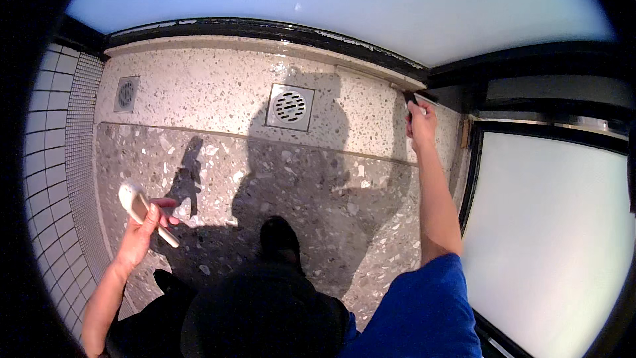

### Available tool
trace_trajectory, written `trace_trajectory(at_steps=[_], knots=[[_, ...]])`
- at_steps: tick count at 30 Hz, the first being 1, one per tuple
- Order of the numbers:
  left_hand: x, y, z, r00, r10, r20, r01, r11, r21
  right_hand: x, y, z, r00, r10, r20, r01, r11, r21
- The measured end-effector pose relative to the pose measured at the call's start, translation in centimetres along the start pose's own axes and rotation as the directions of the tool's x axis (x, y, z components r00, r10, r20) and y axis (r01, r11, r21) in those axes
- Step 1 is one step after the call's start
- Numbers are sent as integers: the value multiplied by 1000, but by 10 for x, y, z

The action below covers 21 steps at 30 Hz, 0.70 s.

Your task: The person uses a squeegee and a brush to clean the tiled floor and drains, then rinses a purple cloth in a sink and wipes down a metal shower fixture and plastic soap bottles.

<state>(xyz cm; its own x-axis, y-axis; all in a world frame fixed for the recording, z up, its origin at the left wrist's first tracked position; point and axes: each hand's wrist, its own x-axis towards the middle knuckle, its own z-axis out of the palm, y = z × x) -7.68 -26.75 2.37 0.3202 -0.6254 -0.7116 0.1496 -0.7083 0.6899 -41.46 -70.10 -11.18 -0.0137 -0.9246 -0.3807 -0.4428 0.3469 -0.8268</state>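
Observation:
My left hand (141, 236) grips a white long-handled brush (132, 201), its rounded head pointing up and away from me. The head is pale and its bristles are hard to make out. Farther off on the right, my right hand (422, 122) is closed around a small dark-handled tool (411, 99). That tool's tip is at the floor corner where the dark lower frame (348, 49) of the frosted panel meets the right side. Its exact kind is too small to tell, and my fingers cover part of it.
A square metal floor drain (290, 106) lies mid-floor in pale terrazzo (208, 79); a smaller drain (127, 93) is at left. Grey terrazzo (218, 159) is under my shoes (280, 236). Tiled wall (49, 154) rises left, a frosted panel (551, 233) right.

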Motion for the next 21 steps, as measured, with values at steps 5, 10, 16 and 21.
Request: trace_trajectory(at_steps=[5, 10, 16, 21], knots=[[5, -1, 0, 998, 15, -55, -17, 999, -34, -13, 61, -15, 973, -226, 45, 231, 950, -211], [1, -11, -4, 990, 1, -142, -14, 996, -93, -94, 42, -22, 993, 17, 120, 29, 928, -370], [-7, 3, -6, 981, 4, -193, -14, 999, -46, -57, 18, -53, 977, 70, 200, 18, 913, -407], [-2, -4, -11, 986, 29, -165, -34, 999, -23, -9, 28, -49, 997, -70, 14, 71, 950, -303]])
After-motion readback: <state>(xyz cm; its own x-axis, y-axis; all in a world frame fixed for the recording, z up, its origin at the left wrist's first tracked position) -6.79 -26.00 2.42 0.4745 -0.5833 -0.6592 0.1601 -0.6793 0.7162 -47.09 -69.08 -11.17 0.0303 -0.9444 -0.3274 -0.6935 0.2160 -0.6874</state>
